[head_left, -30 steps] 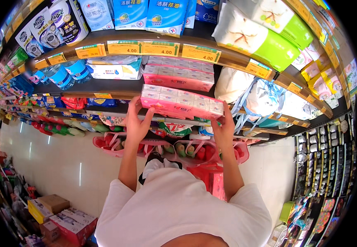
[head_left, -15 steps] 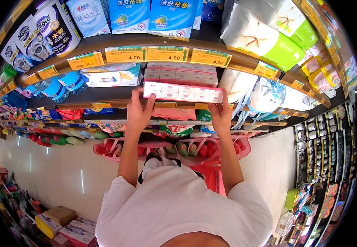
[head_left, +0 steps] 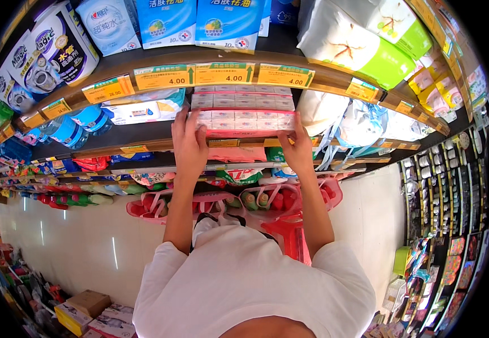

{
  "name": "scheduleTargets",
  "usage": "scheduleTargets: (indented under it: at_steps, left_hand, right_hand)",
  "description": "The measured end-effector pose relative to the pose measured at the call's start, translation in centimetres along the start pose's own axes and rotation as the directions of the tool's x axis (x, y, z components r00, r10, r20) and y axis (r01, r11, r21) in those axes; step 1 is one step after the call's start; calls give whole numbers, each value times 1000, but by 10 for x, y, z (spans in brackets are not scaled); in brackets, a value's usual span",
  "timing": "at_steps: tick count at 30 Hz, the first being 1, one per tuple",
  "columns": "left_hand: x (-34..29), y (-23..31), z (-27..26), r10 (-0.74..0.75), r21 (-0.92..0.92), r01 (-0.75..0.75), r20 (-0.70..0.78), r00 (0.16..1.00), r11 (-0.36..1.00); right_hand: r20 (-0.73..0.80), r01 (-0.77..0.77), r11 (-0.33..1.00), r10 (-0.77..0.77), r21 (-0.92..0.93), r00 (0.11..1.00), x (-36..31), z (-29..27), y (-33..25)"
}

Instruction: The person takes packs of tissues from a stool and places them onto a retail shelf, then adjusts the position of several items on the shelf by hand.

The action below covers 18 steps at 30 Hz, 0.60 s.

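Observation:
A long multipack of pocket tissues [head_left: 243,123], white and pink in clear wrap, lies at the front of the middle shelf between my hands. My left hand [head_left: 190,141] grips its left end, the thumb on the front corner and the fingers running back along the side. At the opposite end, my right hand [head_left: 296,146] presses thumb and fingers to the corner. Similar tissue multipacks [head_left: 242,102] are stacked just behind, partly hidden under the upper shelf.
Overhead runs a shelf edge with orange price tags [head_left: 168,78], bearing blue packets [head_left: 224,22] and white-green packs [head_left: 357,48]. A wet-wipe pack [head_left: 143,112] is left of my hands; white bagged goods [head_left: 322,115] are right. Pink baskets [head_left: 272,204] with bottles sit below.
Both hands have moved the multipack slightly back toward the stack behind it. It has tipped, so its pink lower edge now shows along the front.

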<state>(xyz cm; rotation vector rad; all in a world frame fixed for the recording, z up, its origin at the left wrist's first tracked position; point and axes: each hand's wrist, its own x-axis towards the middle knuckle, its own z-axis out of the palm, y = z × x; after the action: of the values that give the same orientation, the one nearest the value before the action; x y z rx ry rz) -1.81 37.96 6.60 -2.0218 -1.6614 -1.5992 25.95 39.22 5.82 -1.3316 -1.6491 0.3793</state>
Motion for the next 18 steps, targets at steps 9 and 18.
scheduleTargets:
  at_steps: [9, 18]
  left_hand:
    - [6, -2, 1, -111, 7, 112, 212, 971, 994]
    - [30, 27, 10, 51, 356, -170, 321, 946, 919]
  right_hand:
    - [80, -56, 995, 63, -79, 995, 14, -1, 0]
    - [114, 238, 863, -210, -446, 971, 32, 1, -47]
